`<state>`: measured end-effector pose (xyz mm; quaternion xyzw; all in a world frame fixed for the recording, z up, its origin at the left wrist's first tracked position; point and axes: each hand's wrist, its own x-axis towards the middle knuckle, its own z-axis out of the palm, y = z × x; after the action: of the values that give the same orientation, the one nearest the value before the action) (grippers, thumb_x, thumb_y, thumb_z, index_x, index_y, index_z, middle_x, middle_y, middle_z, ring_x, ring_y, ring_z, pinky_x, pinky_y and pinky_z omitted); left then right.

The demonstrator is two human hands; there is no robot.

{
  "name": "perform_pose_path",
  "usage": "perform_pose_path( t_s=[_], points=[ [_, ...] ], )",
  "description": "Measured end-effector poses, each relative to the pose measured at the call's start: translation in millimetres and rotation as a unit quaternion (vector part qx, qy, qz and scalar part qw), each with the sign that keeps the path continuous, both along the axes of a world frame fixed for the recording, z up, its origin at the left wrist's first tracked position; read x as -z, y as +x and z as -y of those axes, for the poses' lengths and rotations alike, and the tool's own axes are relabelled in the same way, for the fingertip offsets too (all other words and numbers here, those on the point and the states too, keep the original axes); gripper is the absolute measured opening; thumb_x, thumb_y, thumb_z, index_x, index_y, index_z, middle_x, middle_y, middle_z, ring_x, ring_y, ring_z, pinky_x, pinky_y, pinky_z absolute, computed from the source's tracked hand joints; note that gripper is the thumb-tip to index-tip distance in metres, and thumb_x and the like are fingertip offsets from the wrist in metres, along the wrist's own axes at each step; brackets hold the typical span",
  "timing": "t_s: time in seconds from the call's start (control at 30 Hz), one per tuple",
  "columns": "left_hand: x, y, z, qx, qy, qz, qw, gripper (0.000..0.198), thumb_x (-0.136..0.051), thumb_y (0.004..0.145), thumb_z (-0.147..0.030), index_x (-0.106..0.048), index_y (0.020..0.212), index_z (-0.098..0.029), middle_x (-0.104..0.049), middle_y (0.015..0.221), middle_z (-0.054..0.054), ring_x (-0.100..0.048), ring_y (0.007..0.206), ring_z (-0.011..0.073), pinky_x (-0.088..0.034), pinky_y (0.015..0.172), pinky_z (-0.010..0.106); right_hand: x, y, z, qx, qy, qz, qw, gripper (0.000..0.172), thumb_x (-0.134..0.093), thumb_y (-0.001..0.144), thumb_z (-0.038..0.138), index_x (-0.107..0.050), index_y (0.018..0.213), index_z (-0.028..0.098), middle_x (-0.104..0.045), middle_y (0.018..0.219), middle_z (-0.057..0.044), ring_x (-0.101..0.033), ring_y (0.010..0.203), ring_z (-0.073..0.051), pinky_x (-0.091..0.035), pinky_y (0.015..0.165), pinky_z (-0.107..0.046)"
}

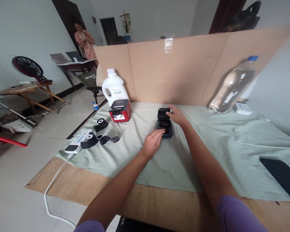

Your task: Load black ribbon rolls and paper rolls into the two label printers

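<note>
A small dark label printer (168, 132) stands on the cloth in front of me with its black lid (163, 113) raised. My right hand (175, 115) grips the right edge of that lid between thumb and fingers. From the left, my left hand (153, 141) holds the printer's body, its fingertips over the open compartment. What lies inside the compartment is dark and partly covered by those fingers. Farther left stands a red and black label printer (122, 111). Before it lie a black roll with a white core (100, 121), another black roll (89, 141) and a loosely unwound black strip (108, 139).
A white power strip (78, 141) with a cable lies at the left. Behind the red printer stands a white jug (114, 87). A large clear bottle (232, 87) leans against the cardboard screen (178, 71). A phone (281, 175) lies far right. A person (84, 40) stands in the background.
</note>
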<state>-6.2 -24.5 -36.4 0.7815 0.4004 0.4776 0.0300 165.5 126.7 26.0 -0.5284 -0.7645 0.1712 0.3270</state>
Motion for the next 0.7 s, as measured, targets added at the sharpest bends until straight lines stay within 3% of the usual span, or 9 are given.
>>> perform_pose_path(
  t_s=[0.1,0.23,0.53,0.7],
  points=[
    [-0.6,-2,4,0.023,0.01,0.014,1.0,0.03,-0.04,0.102,-0.019,-0.065,0.119,-0.02,-0.072,0.119,0.008,-0.067,0.113,0.0162,-0.055,0.102,0.035,-4.8,7,0,-0.015,-0.022,-0.01,1.0,0.038,-0.055,0.088,0.022,-0.065,0.124,0.013,-0.07,0.123,-0.013,-0.066,0.091,-0.019,-0.051,0.09,-0.035],
    [-2.4,-4,9,0.016,0.034,-0.02,0.999,0.028,-0.044,0.1,-0.018,-0.065,0.118,-0.021,-0.073,0.117,0.007,-0.069,0.11,0.0164,-0.056,0.101,0.033,-11.2,13,7,-0.049,-0.03,0.003,0.998,0.025,-0.059,0.086,0.019,-0.074,0.105,0.012,-0.076,0.103,-0.011,-0.066,0.086,-0.018,-0.052,0.083,-0.031],
    [-0.9,9,7,0.048,0.06,-0.061,0.995,0.032,-0.043,0.099,-0.014,-0.062,0.126,-0.017,-0.068,0.13,0.01,-0.066,0.119,0.0161,-0.057,0.102,0.031,-15.9,5,17,-0.012,-0.009,0.017,1.0,0.024,-0.055,0.086,0.017,-0.076,0.097,0.014,-0.077,0.099,-0.009,-0.066,0.088,-0.018,-0.05,0.085,-0.031],
    [-3.5,9,14,0.046,0.079,-0.109,0.99,0.037,-0.041,0.098,-0.013,-0.061,0.129,-0.017,-0.072,0.123,0.009,-0.071,0.11,0.0172,-0.06,0.096,0.032,-16.3,6,17,-0.015,-0.02,0.016,1.0,0.022,-0.057,0.085,0.018,-0.077,0.093,0.016,-0.077,0.097,-0.007,-0.067,0.086,-0.018,-0.05,0.084,-0.031]
  ],
)
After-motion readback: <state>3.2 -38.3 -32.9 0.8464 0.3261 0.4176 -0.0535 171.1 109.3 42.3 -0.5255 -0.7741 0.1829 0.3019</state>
